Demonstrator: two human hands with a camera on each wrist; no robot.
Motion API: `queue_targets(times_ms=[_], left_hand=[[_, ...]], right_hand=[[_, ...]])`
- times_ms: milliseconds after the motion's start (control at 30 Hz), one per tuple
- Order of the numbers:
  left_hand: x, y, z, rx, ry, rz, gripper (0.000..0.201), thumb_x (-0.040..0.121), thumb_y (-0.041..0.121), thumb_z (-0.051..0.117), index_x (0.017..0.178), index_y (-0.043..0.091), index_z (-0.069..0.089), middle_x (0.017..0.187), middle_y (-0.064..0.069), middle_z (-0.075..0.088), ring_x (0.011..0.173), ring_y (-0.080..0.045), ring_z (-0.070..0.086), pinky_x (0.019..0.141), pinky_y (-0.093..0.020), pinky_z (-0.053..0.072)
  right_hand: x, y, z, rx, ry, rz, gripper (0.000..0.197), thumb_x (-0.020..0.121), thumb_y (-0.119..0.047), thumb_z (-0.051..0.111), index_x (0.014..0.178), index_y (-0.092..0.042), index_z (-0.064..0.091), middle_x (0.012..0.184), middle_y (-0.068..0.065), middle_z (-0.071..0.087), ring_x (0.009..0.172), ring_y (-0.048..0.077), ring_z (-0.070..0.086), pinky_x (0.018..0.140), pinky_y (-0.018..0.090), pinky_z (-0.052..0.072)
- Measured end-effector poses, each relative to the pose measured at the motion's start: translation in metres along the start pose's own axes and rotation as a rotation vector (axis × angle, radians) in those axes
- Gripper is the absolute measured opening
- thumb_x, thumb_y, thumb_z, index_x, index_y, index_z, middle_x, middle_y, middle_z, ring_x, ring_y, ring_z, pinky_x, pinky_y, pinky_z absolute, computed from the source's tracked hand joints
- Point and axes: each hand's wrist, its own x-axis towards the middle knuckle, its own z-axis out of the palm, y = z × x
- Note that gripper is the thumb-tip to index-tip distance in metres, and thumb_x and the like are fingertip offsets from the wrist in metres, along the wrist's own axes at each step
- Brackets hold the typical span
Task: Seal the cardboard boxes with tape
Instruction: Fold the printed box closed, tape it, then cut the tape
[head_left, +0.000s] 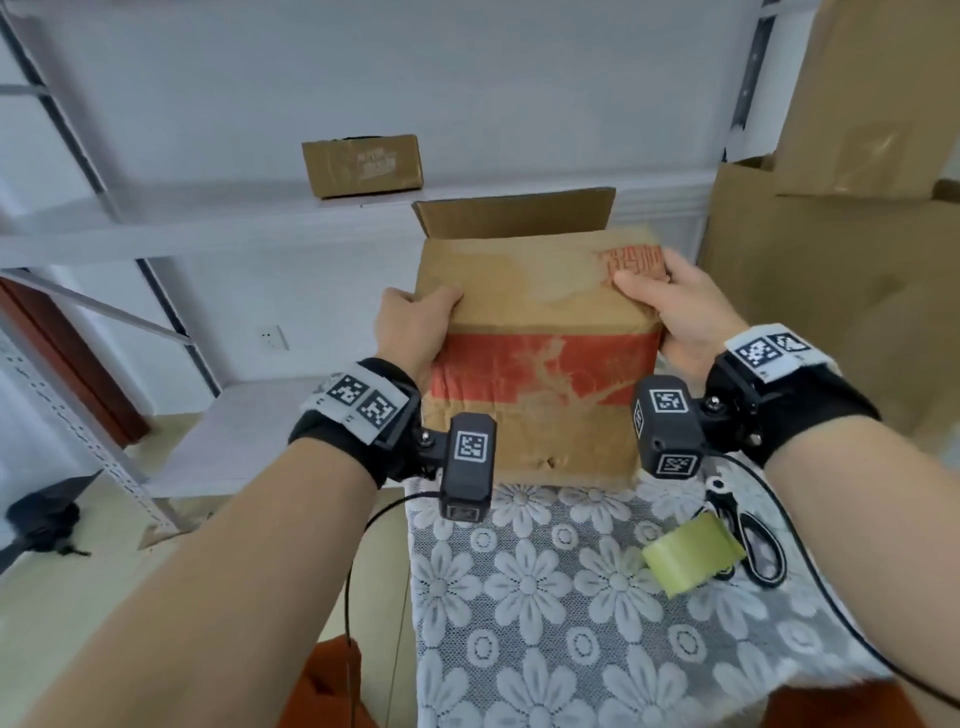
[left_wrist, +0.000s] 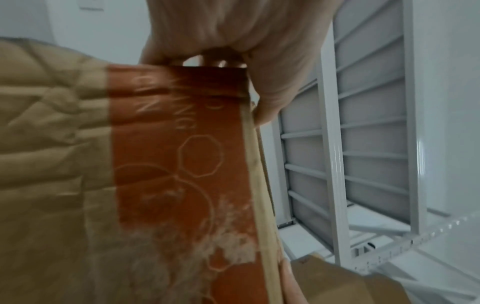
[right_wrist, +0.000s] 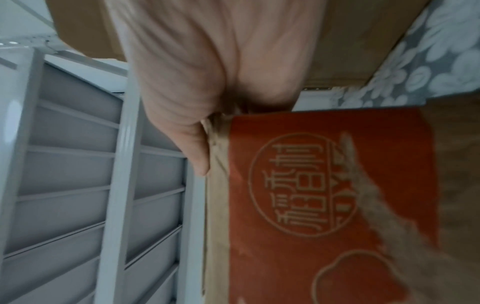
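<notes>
A worn brown cardboard box (head_left: 535, 332) with a red band is held up over the far end of the table, tilted toward me. One flap (head_left: 514, 213) stands open at its far side. My left hand (head_left: 415, 327) grips the box's left edge, thumb on the near face. My right hand (head_left: 675, 306) grips the right edge, thumb over the red print. In the left wrist view the red band (left_wrist: 182, 156) fills the middle below my left hand (left_wrist: 233, 30). The right wrist view shows my right hand (right_wrist: 207, 72) on the box (right_wrist: 324, 205). A roll of yellowish tape (head_left: 693, 558) lies on the table at the right.
Black-handled scissors (head_left: 748, 535) lie beside the tape on the flowered lace tablecloth (head_left: 545, 597). A second small box (head_left: 363, 166) sits on a white shelf behind. Large cardboard boxes (head_left: 841, 234) stand at the right. Metal shelving (head_left: 104, 312) fills the left.
</notes>
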Motion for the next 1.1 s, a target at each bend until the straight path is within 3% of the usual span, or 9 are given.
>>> queue_targets(times_ms=[167,267,367,467,600,700,900,1033,1100], left_hand=[[-0.009,-0.022,0.004,0.127,0.039,-0.008,0.032,0.08,0.033,0.074,0.082,0.01,0.052,0.08,-0.005,0.057,0.075,-0.021,0.059,0.052,-0.026,0.042],[-0.012,-0.025,0.003,0.207,0.061,-0.012,0.048,0.078,0.032,0.077,0.104,-0.003,0.057,0.087,-0.008,0.061,0.08,-0.022,0.062,0.049,-0.025,0.04],[-0.01,-0.024,0.001,0.262,0.056,-0.026,0.08,0.076,0.035,0.079,0.132,-0.005,0.039,0.118,-0.012,0.055,0.104,-0.027,0.058,0.075,-0.035,0.055],[-0.007,-0.023,-0.002,0.303,0.013,-0.007,0.107,0.07,0.039,0.084,0.148,0.008,0.018,0.143,-0.015,0.038,0.126,-0.031,0.047,0.101,-0.048,0.047],[0.002,-0.021,-0.008,0.331,-0.111,0.07,0.129,0.065,0.04,0.089,0.156,0.025,-0.002,0.161,-0.008,0.008,0.144,-0.026,0.024,0.112,-0.048,0.036],[0.009,-0.017,-0.014,0.282,-0.174,0.066,0.149,0.041,0.054,0.092,0.155,0.035,-0.003,0.161,0.0,0.012,0.143,-0.021,0.03,0.11,-0.047,0.04],[0.017,-0.013,-0.011,0.286,-0.326,0.106,0.098,0.076,0.02,0.083,0.152,0.023,0.022,0.14,0.006,0.042,0.114,-0.013,0.053,0.1,-0.031,0.047],[0.017,-0.014,-0.009,0.459,-0.168,0.23,0.131,0.065,0.038,0.089,0.155,0.03,-0.005,0.163,-0.005,-0.006,0.15,-0.025,0.008,0.119,-0.047,0.021],[0.015,-0.011,-0.008,0.617,-0.224,0.322,0.117,0.07,0.045,0.084,0.155,0.035,0.004,0.163,-0.003,-0.011,0.15,-0.031,0.0,0.12,-0.051,0.017]], right_hand=[[0.004,0.031,-0.015,-0.09,0.046,0.026,0.031,0.086,-0.013,0.068,0.116,-0.018,0.063,0.11,0.005,0.069,0.102,0.024,0.066,0.089,0.043,0.054],[0.006,0.037,-0.016,-0.188,0.163,-0.013,0.058,0.083,-0.017,0.073,0.136,-0.016,0.049,0.121,0.003,0.06,0.109,0.023,0.062,0.094,0.045,0.051],[0.007,0.037,-0.015,-0.377,0.224,-0.063,0.063,0.087,-0.021,0.069,0.143,-0.014,0.04,0.135,0.01,0.051,0.115,0.022,0.055,0.094,0.04,0.05],[0.009,0.035,-0.012,-0.518,0.216,-0.082,0.054,0.092,-0.023,0.061,0.14,-0.01,0.042,0.134,0.008,0.053,0.108,0.017,0.054,0.084,0.027,0.045],[0.007,0.033,-0.005,-0.674,0.18,-0.083,0.051,0.096,-0.028,0.053,0.142,-0.01,0.038,0.138,0.007,0.05,0.122,0.023,0.049,0.096,0.031,0.039],[0.007,0.031,-0.004,-0.733,0.107,-0.068,0.051,0.101,-0.029,0.042,0.148,-0.014,0.028,0.147,0.005,0.039,0.132,0.022,0.039,0.103,0.03,0.032],[0.016,0.029,-0.005,-0.732,0.007,-0.076,0.046,0.104,-0.016,0.03,0.15,-0.02,0.026,0.151,-0.001,0.034,0.136,0.016,0.034,0.104,0.024,0.027],[0.021,0.03,-0.002,-0.802,0.067,-0.051,0.045,0.102,-0.013,0.032,0.148,-0.017,0.031,0.149,0.003,0.037,0.135,0.021,0.036,0.105,0.028,0.03],[0.022,0.031,-0.001,-0.803,0.095,-0.061,0.045,0.102,-0.012,0.034,0.147,-0.015,0.032,0.148,0.004,0.039,0.134,0.021,0.038,0.103,0.028,0.031]])
